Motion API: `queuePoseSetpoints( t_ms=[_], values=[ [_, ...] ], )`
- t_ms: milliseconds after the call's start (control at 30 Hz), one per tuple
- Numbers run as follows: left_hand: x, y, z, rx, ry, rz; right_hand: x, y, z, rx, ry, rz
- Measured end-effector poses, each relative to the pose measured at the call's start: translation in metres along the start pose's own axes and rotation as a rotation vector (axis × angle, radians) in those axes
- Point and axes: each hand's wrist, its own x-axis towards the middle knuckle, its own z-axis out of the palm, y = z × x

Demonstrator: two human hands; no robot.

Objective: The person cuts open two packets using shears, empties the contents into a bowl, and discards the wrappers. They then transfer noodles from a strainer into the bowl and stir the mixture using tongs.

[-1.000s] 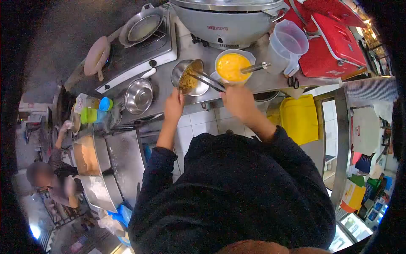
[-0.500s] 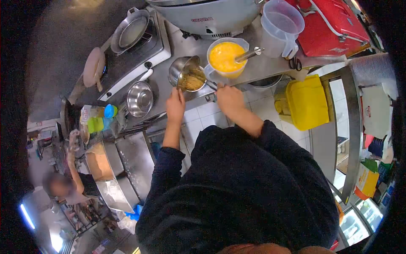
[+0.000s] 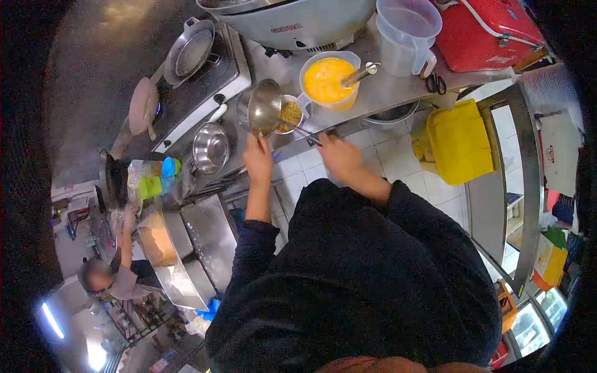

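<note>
My left hand [image 3: 258, 155] grips the near rim of a steel bowl [image 3: 265, 105], which is tilted towards a second container of yellow-brown food [image 3: 289, 116] just right of it. A dark-handled utensil [image 3: 308, 133] is in my right hand [image 3: 339, 156], its far end reaching to the food. Behind them stands a pitcher of yellow-orange liquid [image 3: 330, 81] with a metal rod-like tool [image 3: 360, 75] leaning in it.
A steel bowl [image 3: 211, 148] sits left, near the stove [image 3: 231, 84] and pans. Clear jug [image 3: 407, 37], scissors [image 3: 436, 83] and red cooler [image 3: 488, 34] are right. A yellow bin [image 3: 460, 143] stands below the counter. Another person [image 3: 127, 273] is at lower left.
The steel bowl in my left hand has tipped up and moved slightly left, showing the food container beside it. My right hand stays close by with the utensil. The whole view has shifted a little.
</note>
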Motion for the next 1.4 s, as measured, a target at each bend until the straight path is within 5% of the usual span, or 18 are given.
queuePoseSetpoints(
  t_ms=[100, 200, 300, 400, 600, 700, 933, 1033, 1233, 1400],
  values=[
    [-0.001, 0.01, -0.006, -0.039, -0.003, -0.004, -0.012, -0.013, 0.0, 0.037, -0.035, -0.111],
    [-0.001, 0.002, -0.006, -0.126, 0.003, -0.029, -0.006, 0.003, 0.007, -0.069, -0.06, -0.002],
    [-0.005, -0.003, -0.008, -0.034, -0.012, -0.086, -0.008, 0.013, -0.005, 0.05, 0.073, 0.002],
    [-0.005, -0.006, -0.009, 0.005, 0.009, 0.012, -0.022, -0.002, -0.017, 0.177, -0.029, -0.077],
    [-0.003, 0.022, -0.016, -0.023, -0.047, -0.093, -0.011, 0.015, 0.001, 0.143, -0.02, 0.12],
    [-0.007, 0.023, -0.014, -0.003, -0.046, -0.076, -0.014, -0.002, -0.007, 0.259, -0.027, -0.039],
    [-0.009, 0.026, -0.011, -0.09, 0.03, -0.074, 0.005, 0.01, 0.002, 0.15, 0.033, 0.089],
    [-0.013, 0.025, -0.007, -0.052, 0.031, -0.072, -0.007, 0.007, 0.019, 0.163, 0.092, -0.076],
    [-0.013, 0.019, -0.003, 0.016, 0.013, -0.102, -0.016, 0.02, 0.012, 0.157, -0.067, 0.146],
    [-0.018, 0.017, -0.003, 0.004, 0.016, -0.099, -0.019, 0.015, 0.019, 0.172, -0.07, 0.031]
  ],
)
